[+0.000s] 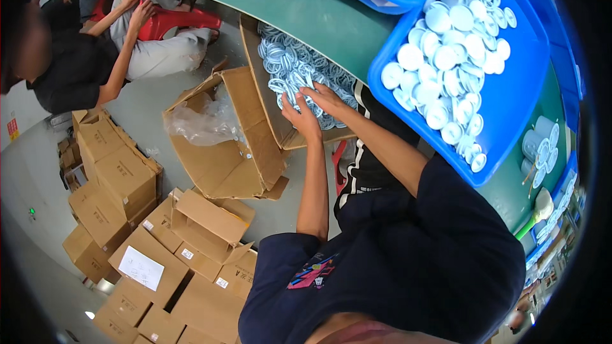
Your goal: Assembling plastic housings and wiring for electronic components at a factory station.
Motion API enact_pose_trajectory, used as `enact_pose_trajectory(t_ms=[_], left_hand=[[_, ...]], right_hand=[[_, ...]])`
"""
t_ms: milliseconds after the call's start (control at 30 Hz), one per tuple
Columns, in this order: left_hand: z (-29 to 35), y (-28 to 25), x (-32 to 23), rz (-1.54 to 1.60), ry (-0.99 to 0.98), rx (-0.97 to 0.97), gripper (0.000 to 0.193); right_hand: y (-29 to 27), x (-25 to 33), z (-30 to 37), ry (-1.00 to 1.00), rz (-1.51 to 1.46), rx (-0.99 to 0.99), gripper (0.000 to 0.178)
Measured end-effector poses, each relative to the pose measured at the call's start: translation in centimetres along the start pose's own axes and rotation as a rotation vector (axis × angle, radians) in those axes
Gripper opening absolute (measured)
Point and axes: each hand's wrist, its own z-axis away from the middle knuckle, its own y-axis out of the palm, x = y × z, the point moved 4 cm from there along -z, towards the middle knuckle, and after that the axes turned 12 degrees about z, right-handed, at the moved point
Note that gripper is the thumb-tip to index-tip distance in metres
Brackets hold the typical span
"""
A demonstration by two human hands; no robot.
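Observation:
Both of my hands reach into an open cardboard box (268, 114) filled with light blue plastic ring-shaped parts (280, 57). My left hand (302, 118) has its fingers curled against some of these rings. Just to its right, my right hand (326, 100) closes in from the other side, fingers bent over the same cluster. Between the two hands a small bunch of rings is gathered; the palms and some fingertips are hidden, so how many are gripped is unclear.
A blue tray (516, 124) of pale blue round discs (446, 57) lies on the green table (306, 9) at right. An open carton (220, 169) with clear plastic stands left of the box. Stacked cartons (127, 178) fill the lower left. A seated co-worker (76, 57) handles a small part.

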Motion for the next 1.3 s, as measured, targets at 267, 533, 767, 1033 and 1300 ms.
enact_pose_trajectory(t_ms=[267, 533, 767, 1033, 1300], left_hand=[[5.1, -3.0, -11.2, -0.034, 0.383, 0.002, 0.058], [10.6, -8.1, -23.5, -0.075, 0.664, -0.054, 0.06], [14.5, -9.1, -34.3, -0.097, 0.895, -0.104, 0.062], [21.7, -2.1, -42.0, -0.004, 1.119, 0.076, 0.068], [26.3, 12.6, -43.2, 0.2, 1.088, 0.44, 0.063]], right_hand=[[-0.7, 6.1, 8.3, -0.416, -0.365, 0.097, 0.041], [-0.5, 14.0, 17.2, -0.657, -0.437, 0.217, 0.041], [-2.9, 22.3, 24.5, -0.824, -0.573, 0.325, 0.05], [-14.0, 23.7, 31.6, -0.931, -0.678, 0.075, 0.056], [-28.9, 19.2, 32.1, -0.84, -0.77, -0.314, 0.048]])
